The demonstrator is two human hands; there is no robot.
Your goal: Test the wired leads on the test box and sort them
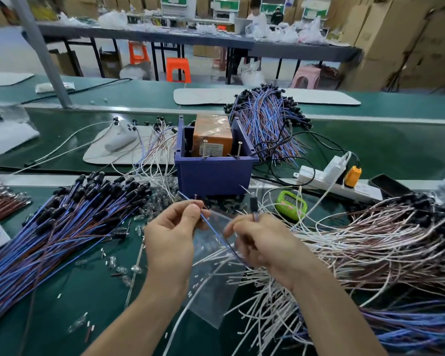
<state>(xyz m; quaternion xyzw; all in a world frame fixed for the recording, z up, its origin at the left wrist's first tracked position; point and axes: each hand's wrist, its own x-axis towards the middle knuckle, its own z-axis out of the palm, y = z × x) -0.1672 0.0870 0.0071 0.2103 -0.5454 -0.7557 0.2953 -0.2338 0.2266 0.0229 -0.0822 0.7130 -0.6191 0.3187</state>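
A blue test box [213,173] stands in the middle of the green bench, with an orange block [211,137] inside and two metal pins sticking up at its front rim. Just in front of it my left hand [170,240] pinches the bare ends of a blue and brown lead [216,235]. My right hand [265,242] grips the other part of the same lead, fingers curled. A large pile of blue and brown leads [52,227] lies at the left. White and brown leads [365,242] are heaped at the right.
Another bundle of blue leads [267,124] lies behind the box. A white power strip [326,178], a green timer [290,202] and a dark phone [388,185] sit at the right. A clear plastic bag [213,281] and small loose parts lie under my hands.
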